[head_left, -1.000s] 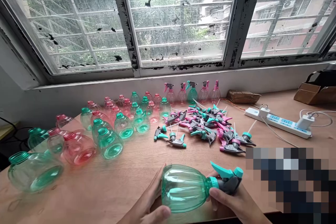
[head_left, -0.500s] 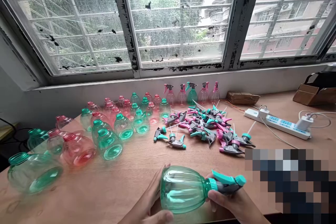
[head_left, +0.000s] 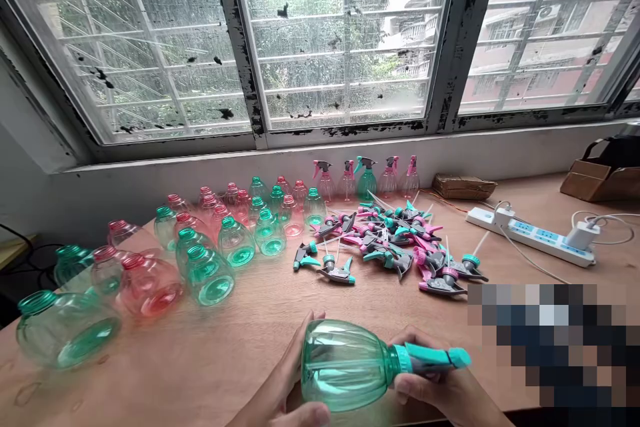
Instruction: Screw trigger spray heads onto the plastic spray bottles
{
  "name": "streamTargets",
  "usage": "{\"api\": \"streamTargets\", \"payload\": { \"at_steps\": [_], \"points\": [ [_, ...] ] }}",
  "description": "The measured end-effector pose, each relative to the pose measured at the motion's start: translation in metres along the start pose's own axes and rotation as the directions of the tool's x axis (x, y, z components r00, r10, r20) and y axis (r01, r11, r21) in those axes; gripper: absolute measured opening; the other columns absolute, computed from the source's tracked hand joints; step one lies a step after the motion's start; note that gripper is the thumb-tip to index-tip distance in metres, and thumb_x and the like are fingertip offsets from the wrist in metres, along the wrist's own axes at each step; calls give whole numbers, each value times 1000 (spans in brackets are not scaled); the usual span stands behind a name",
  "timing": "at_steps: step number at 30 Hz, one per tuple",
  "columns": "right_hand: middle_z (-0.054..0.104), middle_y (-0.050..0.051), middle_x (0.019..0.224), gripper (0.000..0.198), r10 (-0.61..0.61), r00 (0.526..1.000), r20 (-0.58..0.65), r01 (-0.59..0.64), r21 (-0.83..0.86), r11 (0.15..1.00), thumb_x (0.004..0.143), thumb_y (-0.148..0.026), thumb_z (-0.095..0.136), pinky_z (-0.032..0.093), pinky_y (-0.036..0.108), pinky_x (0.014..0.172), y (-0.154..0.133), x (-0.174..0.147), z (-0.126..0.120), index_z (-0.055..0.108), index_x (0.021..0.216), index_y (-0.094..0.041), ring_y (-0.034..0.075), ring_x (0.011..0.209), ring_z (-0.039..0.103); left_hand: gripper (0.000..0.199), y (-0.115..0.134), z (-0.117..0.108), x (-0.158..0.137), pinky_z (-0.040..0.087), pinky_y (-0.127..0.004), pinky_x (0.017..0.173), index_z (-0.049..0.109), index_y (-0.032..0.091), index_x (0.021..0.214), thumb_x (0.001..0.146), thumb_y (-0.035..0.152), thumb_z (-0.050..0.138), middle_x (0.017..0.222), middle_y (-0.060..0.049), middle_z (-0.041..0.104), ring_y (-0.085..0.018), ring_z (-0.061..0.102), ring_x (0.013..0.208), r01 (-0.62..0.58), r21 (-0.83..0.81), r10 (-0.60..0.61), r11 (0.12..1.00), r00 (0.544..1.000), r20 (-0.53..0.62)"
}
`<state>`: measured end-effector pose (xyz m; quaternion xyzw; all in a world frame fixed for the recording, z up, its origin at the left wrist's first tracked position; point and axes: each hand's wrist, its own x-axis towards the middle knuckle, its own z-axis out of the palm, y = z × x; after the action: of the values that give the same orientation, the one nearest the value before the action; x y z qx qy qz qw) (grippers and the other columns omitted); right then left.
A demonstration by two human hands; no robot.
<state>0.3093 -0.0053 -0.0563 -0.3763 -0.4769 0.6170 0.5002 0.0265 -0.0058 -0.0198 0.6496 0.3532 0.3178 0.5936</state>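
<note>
A clear green spray bottle (head_left: 345, 365) lies sideways between my hands above the table's near edge, its base to the left. My left hand (head_left: 287, 390) is wrapped round the base end. On the right, the fingers of my right hand (head_left: 425, 387) close round the neck, where a turquoise collar joins the bottle to a grey and turquoise trigger sprayer (head_left: 435, 358). Beyond them lies a heap of loose trigger sprayers (head_left: 385, 240), grey with pink or turquoise parts and thin tubes.
Several open green and pink bottles (head_left: 207, 275) stand on the left of the wooden table (head_left: 200, 360). Finished spray bottles (head_left: 367, 180) line the wall under the window. At right are a power strip (head_left: 535, 237) with cables, a brown packet (head_left: 463, 185) and a cardboard box (head_left: 595, 177).
The bottle has turned a little about its long axis in my hands, so the trigger now faces more towards me. My hands have barely shifted.
</note>
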Motion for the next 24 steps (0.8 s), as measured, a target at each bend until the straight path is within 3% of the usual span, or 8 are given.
{"api": "streamTargets", "payload": {
  "at_steps": [5,9,12,15,19,24],
  "points": [
    [75,1,58,34,58,998,0,-58,-5,998,76,-49,82,51,30,54,5,-2,-2,72,85,-19,18,52,63,95,2,4,2,12,-41,127,5,51,153,87,45,74,168,6,24,-27,25,153,1,8,0,1000,999,-33],
    [73,0,65,29,6,999,31,-3,-94,996,72,-42,86,48,28,57,0,-1,-4,72,84,-20,18,58,63,108,-3,3,1,9,-43,127,-3,50,152,79,53,77,169,5,19,-28,14,156,-15,-5,15,1000,999,-42],
    [74,0,75,27,-65,997,52,75,-243,967,66,-33,89,45,26,59,-6,1,-5,75,86,-22,20,68,63,100,-5,1,0,11,-45,126,5,42,156,82,60,70,170,-1,14,-30,11,156,-57,-61,56,996,998,-19],
    [77,0,78,27,-60,996,63,76,-288,955,66,-34,89,46,26,61,-8,2,-5,76,88,-24,22,71,66,91,-3,0,1,17,-46,125,16,34,158,87,56,68,168,-5,24,-32,18,155,-21,-111,24,994,1000,20],
    [80,1,77,37,-24,999,49,32,-186,982,68,-44,87,50,28,63,-3,2,-5,71,95,-26,24,71,71,96,0,0,2,17,-47,125,17,29,159,85,45,76,164,-9,35,-33,29,151,42,-103,-38,994,998,42],
    [82,3,68,42,17,996,92,-14,-30,999,74,-43,85,53,31,65,-1,2,-5,65,106,-24,25,66,75,101,-12,-1,1,14,-47,126,13,33,159,83,40,79,167,-7,26,-35,30,150,33,30,-33,999,999,2]
  ]
}}
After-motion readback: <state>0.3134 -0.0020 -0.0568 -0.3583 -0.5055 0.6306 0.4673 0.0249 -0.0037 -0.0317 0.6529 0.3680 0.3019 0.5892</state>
